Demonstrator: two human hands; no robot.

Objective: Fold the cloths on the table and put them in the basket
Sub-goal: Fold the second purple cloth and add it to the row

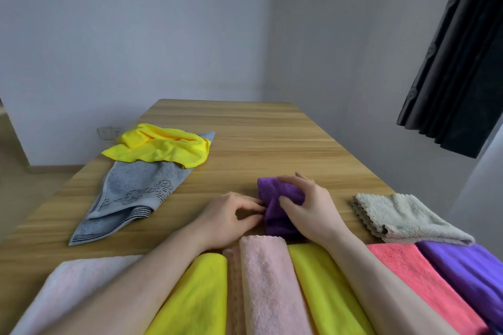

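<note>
Wooden tabletop — crumpled yellow cloth on grey towel lies left; left hand pinches, right hand curls over the small purple fleece cloth centrally — loosen, and its fold may spring open.

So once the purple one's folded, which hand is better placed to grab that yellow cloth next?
Probably the left hand. The yellow cloth lies crumpled on the grey towel at the far left of the table, on that hand's side. The right hand would have to cross over the purple cloth.
</note>
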